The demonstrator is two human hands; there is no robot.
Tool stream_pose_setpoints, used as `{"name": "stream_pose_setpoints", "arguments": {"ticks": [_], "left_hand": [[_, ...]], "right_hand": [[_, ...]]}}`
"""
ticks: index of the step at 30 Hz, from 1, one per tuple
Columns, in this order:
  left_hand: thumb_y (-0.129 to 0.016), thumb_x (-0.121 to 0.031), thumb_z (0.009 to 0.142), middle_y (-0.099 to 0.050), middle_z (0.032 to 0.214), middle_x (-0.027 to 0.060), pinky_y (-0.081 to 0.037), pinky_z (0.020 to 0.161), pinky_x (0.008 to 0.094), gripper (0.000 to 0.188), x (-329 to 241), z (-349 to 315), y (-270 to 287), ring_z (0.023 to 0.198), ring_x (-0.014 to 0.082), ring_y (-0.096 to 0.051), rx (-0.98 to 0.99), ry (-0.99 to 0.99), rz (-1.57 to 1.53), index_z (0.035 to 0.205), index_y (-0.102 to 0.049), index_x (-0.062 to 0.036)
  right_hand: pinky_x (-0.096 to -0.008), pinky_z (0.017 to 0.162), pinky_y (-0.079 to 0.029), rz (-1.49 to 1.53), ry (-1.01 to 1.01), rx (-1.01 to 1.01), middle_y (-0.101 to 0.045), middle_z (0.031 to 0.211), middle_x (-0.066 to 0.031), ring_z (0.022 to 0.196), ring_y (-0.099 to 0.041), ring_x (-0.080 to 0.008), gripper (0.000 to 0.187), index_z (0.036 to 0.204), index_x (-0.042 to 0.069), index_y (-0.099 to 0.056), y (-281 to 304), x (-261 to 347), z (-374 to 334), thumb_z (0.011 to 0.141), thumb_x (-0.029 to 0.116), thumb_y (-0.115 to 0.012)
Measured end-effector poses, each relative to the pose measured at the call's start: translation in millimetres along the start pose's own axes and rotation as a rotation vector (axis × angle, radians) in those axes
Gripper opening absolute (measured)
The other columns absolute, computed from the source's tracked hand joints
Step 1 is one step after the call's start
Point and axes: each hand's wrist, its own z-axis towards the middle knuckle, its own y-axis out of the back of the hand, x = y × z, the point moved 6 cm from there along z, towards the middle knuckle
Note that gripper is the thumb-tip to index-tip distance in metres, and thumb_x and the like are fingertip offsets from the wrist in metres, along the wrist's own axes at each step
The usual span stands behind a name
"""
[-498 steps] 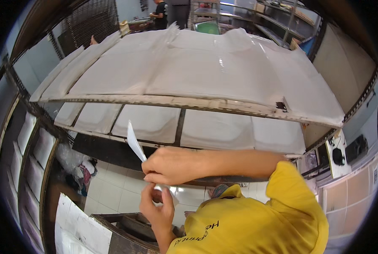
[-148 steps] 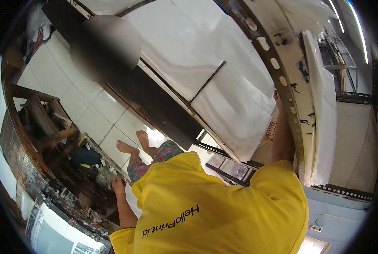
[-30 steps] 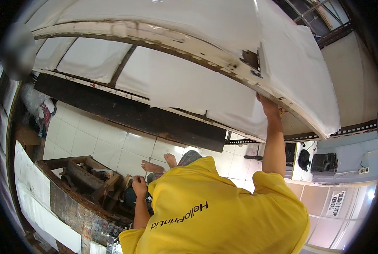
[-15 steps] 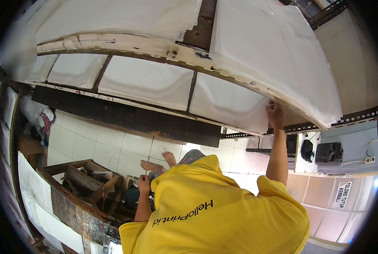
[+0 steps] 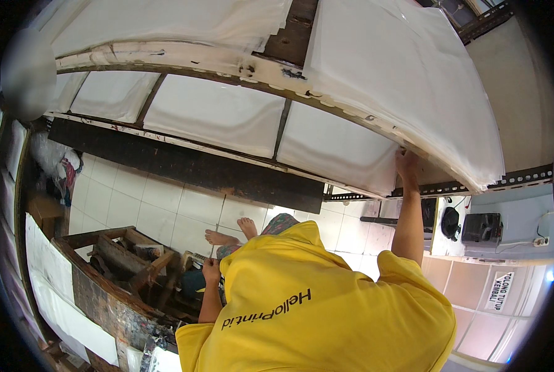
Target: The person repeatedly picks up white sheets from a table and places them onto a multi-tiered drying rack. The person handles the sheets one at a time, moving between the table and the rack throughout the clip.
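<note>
My right arm reaches up to the rack, where my right hand (image 5: 407, 163) is just under the rail of the upper shelf. Its fingers are curled beside the edge of a stack of white sheets (image 5: 332, 146) on the lower shelf; shadow and the rail hide what they grip, if anything. A larger stack of white sheets (image 5: 401, 80) lies on the upper shelf above this hand. Low beside my yellow shirt, my left hand (image 5: 211, 271) is closed in a fist around what looks like a thin stick (image 5: 213, 250), which points up across my foot.
A dark board (image 5: 184, 167) runs below the rack's front edge. At the lower left stands a worn wooden frame (image 5: 97, 235) with scraps inside. White floor tiles (image 5: 159, 198) surround my bare feet. Black devices (image 5: 481, 229) sit at the right, by a power socket (image 5: 541, 241).
My right hand has moved slightly right and farther in under the shelf rail, its fingers now more in shadow. My left hand is almost unmoved.
</note>
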Motion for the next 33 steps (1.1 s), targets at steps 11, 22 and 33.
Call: {"name": "stream_pose_setpoints", "arguments": {"ticks": [11,22,33], "left_hand": [[-0.06,-0.022,0.092,-0.069,0.089,0.0185,-0.051,0.074,0.0432,0.026,6.3,4.2,12.3,0.08,0.0329,-0.066,-0.043,0.023,-0.095,0.097,-0.065,0.0032],[-0.06,-0.023,0.089,-0.071,0.095,0.0224,-0.053,0.082,0.042,0.028,-53.2,-14.4,88.2,0.093,0.0369,-0.069,-0.401,0.005,-0.518,0.103,-0.067,-0.0008],[-0.063,-0.018,0.089,-0.067,0.083,0.0148,-0.05,0.067,0.038,0.015,-62.5,-78.3,343.8,0.075,0.0276,-0.065,-1.321,-0.067,-0.58,0.097,-0.066,-0.0045]], "right_hand": [[-0.0503,0.109,-0.038,0.02,0.099,0.157,-0.057,0.135,-0.0203,0.124,-0.054,-0.0398,0.045,0.135,0.005,-0.055,12.6,82.0,51.1,0.095,0.025,-0.056],[-0.0213,0.057,-0.04,1.454,0.469,0.811,-0.059,0.084,-0.0021,0.064,-0.046,-0.0056,0.025,0.122,0.003,-0.059,126.2,535.8,6.1,0.099,0.011,-0.054],[-0.0211,0.062,-0.045,1.46,1.042,1.47,-0.063,0.088,-0.0029,0.069,-0.054,-0.0065,0.024,0.119,-0.002,-0.06,191.7,748.8,-140.8,0.098,0.011,-0.059]]}}
